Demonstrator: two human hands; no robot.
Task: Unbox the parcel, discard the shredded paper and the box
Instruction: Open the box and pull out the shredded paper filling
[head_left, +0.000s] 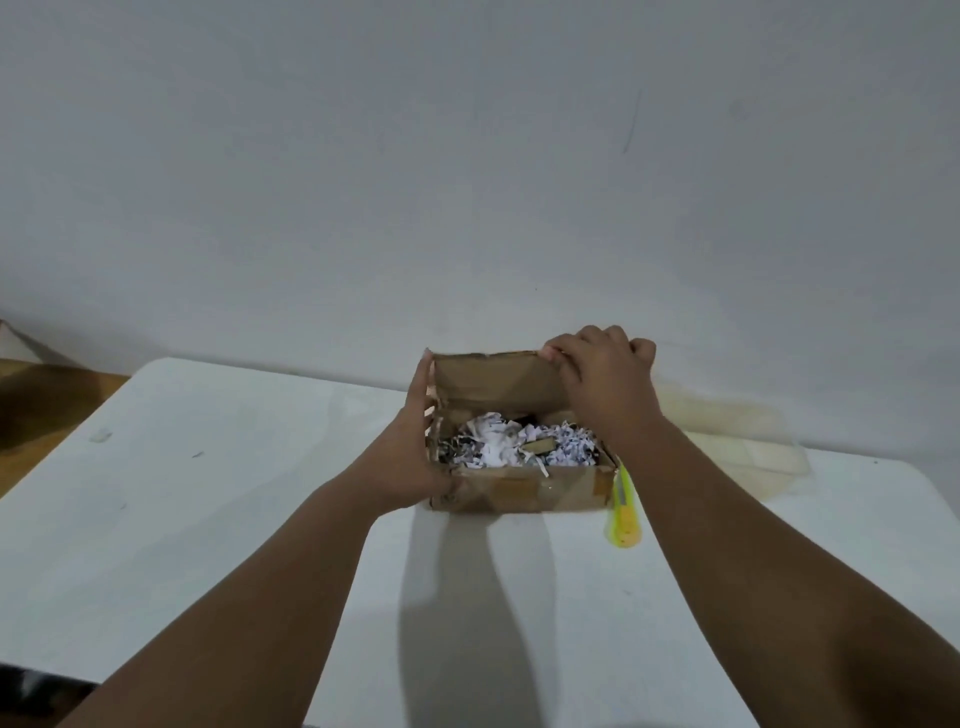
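A small brown cardboard box (519, 488) stands open on the white table (208, 519), its far flap (493, 382) raised upright. White and grey shredded paper (498, 447) fills it, with a small brown item (537, 446) lying among the shreds. My left hand (410, 457) lies flat against the box's left side, fingers reaching up to the flap's left edge. My right hand (597, 374) grips the flap's top right corner from above.
A yellow utility knife (623, 512) lies on the table against the box's right side, under my right forearm. A pale translucent plastic bag (737, 431) rests at the back right by the grey wall. Brown floor shows at far left.
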